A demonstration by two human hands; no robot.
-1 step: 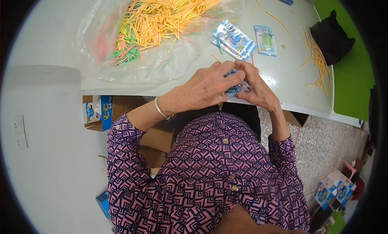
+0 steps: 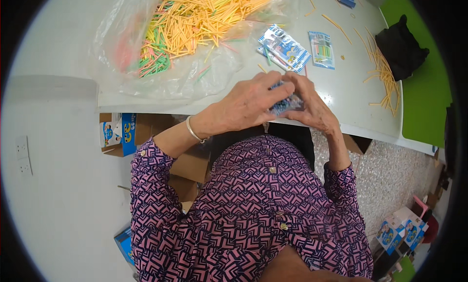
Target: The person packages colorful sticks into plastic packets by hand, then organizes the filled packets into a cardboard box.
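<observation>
The left hand [image 2: 251, 97], with a pale bangle [image 2: 192, 130] at its wrist, curls its fingers over a small, shiny blue-and-clear plastic packet [image 2: 286, 105], gripping it at the table's near edge. The right hand [image 2: 316, 106] arches around the packet's other side, thumb below and fingers above, partly closed on it; the fingers hide much of it. Beyond, on the white table [image 2: 351, 99], lie a blue-and-white printed sachet [image 2: 287, 49], a smaller sachet with coloured stripes [image 2: 321, 52], and, leftward, a crumpled clear plastic bag [image 2: 195, 84] heaped with thin yellow, green and pink sticks [image 2: 204, 21].
</observation>
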